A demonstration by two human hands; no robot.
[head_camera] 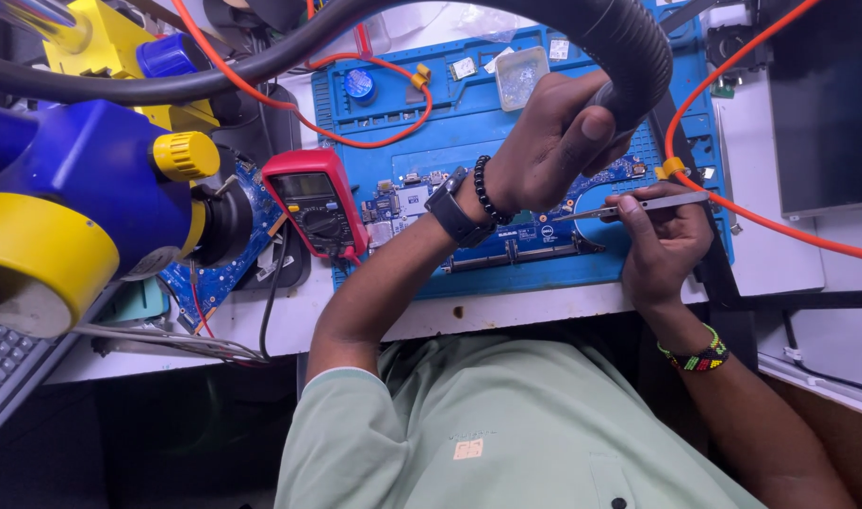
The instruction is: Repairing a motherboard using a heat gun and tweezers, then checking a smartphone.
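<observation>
Tweezers (638, 205) pinched in right hand (662, 247), lying nearly level, tip pointing left onto the circuit board (534, 236). Thumb on top of the tweezers, fingers curled under; hand rests on the board's right end near the front edge of the mat. Beaded band on that wrist.

Left hand (553, 141) raised above the board, fist closed round a thick black ribbed hose (629, 47); thumb pressed on the hose end. The hose arcs up and off to the left across the top of the view. Black watch (454, 212) and dark bead bracelet on the left wrist.

Board is blue-green, long, lies across the lower part of the blue mat (468, 123), partly hidden by the left forearm. Mat sits on the white tabletop (779, 245).

On the mat's upper trays: small clear box (522, 75), blue round cell (359, 85), a few small chips. Orange cable (374, 141) loops over the mat's upper left; another orange run goes from the top right, past a yellow clip beside the tweezers, and off to the right.

Left of the mat: red multimeter (313, 203), touching the mat's left edge, black lead hanging down from it. Further left a second blue board (228, 269) under a big blue-and-yellow microscope (82, 198), close to the camera. Keyboard (7, 368) corner at lower left. Dark screen (827, 104) at upper right, well apart from the hands.

Person in a pale green shirt, torso at the bottom of the view.
</observation>
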